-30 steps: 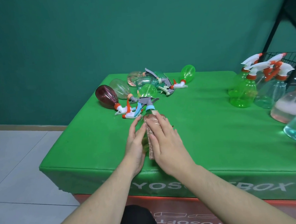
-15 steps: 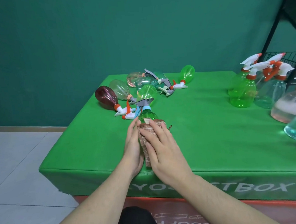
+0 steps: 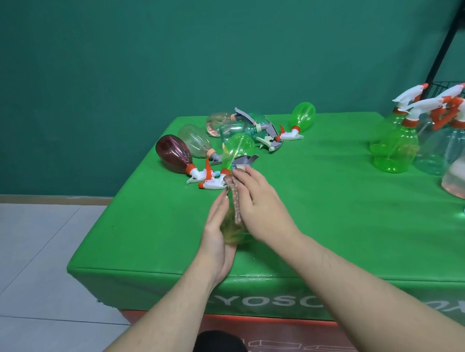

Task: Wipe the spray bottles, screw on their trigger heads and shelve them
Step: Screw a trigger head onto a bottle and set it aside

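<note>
Shifted since half a second ago: right hand [image 3: 264, 205] with brown cloth [image 3: 236, 200], slid up the held green bottle [image 3: 232, 227] toward its neck. Left hand [image 3: 216, 230]: fingers straight, flat against the bottle's left side. Right hand: fingers nearly straight, pressing the cloth on the bottle. Bottle location: upright between both palms, near the desk [image 3: 322, 211] front edge.
Writing: white letters "YOSO" legible on the front panel, remainder hidden or cut off.
Open room: bare green surface between hands and right-hand group.
Count: roughly six bottles lying in the far heap [image 3: 224, 144]; standing bottles [image 3: 394, 145] at right, at least four, frame edge cuts others.
</note>
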Tool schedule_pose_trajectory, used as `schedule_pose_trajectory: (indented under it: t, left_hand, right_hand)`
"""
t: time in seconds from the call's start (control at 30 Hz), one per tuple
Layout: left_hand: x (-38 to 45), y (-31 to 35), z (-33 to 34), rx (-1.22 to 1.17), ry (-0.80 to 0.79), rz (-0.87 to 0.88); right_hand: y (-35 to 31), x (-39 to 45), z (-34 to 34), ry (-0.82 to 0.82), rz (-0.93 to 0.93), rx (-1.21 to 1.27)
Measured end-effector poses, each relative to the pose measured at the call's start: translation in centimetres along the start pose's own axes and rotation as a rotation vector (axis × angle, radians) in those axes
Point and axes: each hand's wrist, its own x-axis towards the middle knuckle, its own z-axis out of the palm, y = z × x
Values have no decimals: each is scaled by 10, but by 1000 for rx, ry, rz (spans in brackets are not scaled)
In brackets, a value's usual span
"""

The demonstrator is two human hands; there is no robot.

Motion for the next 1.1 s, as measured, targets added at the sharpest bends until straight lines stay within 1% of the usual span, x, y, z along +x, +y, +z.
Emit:
schedule_pose_trajectory:
  t: [0.13,0.23,0.43,0.6,0.77,0.87,0.97,1.1]
  left_hand:
    - [2,-1,-1,0,24,17]
    - [3,-3,-2,7,32,11]
    - [2,-4,2,53,80,31]
    - [1,-5,4,103,106,31]
    - [-2,-2,12,145,139,33]
    - [-3,-1,15,127,175,49]
    - [-6,1,16,101,174,58]
    - [-9,3,17,99,151,60]
  right_hand:
    - [2,15,-4,-59,136,125]
    - [6,13,-1,-32,201,62]
    - [8,-7,1,-13,44,-5]
    - [11,-28,-2,-1,-73,-117]
    - [20,-45,4,27,-115,-200]
    - [16,-59,5,-4,-100,-199]
    - [17,-75,7,-50,-91,-194]
    - [22,-83,4,-54,-73,-210]
